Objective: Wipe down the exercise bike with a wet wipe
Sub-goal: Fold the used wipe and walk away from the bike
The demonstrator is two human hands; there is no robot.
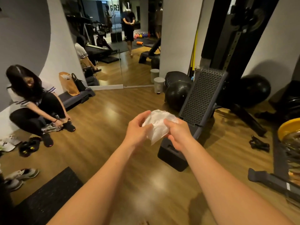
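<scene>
- While the left hand (pixel 138 129) pinches one edge and the right hand (pixel 179 135) pinches the other, the wet wipe (pixel 158 124) hangs crumpled between them, above the floor (pixel 105 111).
- The step looks like opening the wipe: draw the edges apart gently, so it spreads flat without tearing.
- I cannot make out the exercise bike anywhere near the hands.

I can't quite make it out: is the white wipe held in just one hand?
No, the left hand and the right hand both grip the white wipe, one at each side.
</scene>
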